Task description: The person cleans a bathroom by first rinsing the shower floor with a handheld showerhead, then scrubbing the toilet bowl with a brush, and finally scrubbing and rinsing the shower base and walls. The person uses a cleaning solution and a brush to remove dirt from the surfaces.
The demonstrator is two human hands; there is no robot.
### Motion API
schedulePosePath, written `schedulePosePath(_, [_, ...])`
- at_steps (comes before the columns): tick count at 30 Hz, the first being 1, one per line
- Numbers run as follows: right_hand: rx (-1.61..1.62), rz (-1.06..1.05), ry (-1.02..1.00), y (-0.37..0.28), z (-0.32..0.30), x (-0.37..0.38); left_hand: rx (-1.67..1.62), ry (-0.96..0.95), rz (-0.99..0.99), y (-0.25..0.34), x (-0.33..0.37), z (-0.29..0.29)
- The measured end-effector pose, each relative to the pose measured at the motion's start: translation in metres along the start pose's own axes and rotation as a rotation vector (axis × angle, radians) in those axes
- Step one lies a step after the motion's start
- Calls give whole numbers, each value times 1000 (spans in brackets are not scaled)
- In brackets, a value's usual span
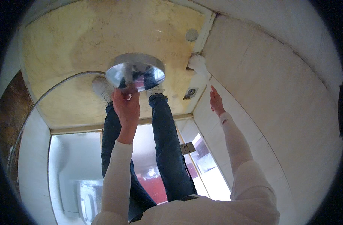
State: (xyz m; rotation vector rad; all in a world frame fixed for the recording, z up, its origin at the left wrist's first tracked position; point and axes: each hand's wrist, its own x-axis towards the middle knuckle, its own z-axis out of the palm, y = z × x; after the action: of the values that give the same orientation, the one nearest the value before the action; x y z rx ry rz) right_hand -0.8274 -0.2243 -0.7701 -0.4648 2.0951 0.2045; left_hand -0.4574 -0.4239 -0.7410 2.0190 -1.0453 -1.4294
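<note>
My left hand [127, 112] is closed on a large round chrome shower head [136, 71] in front of my legs. The fingers grip its near edge, and the bright underside mirrors colours around it. A grey metal hose [62, 83] arcs from the shower head's left side and down along the left wall. Out to the right, my right hand [216, 101] is held up beside the tiled wall with its index finger stretched out. It holds nothing that I can see. Beyond its fingertips a blurred white patch [197, 63] shows at the floor's edge; I cannot tell what it is.
The yellowish floor [62, 101] has dark stains. A square floor drain [191, 92] and a round grey disc [191, 35] lie near the right wall [254, 75]. Behind my feet run a raised sill [77, 129] and a door hinge [187, 148]; a white toilet [89, 202] stands lower left.
</note>
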Motion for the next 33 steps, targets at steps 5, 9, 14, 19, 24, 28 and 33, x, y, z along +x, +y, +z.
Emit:
schedulePosePath(5, [900,318,-167,7,-2,-104,229,-67,163,12,2,17])
schedulePosePath(9, [1154,340,-217,11,9,-152,348,-156,219,10,5,20])
schedulePosePath(14, [1228,305,-61,4,55,-160,429,-237,259,-7,8,18])
schedulePosePath(19, [1049,175,66,-33,112,-61,438,-284,264,-9,9,22])
schedulePosePath(24, [222,-263,359,-30,142,41,492,-305,119,0,-9,21])
schedulePosePath(28, [-179,-64,212,32,145,17,518,-366,318,-3,-16,24])
schedulePosePath(33, [-232,88,73,78,118,3,528,-395,335,-5,-17,39])
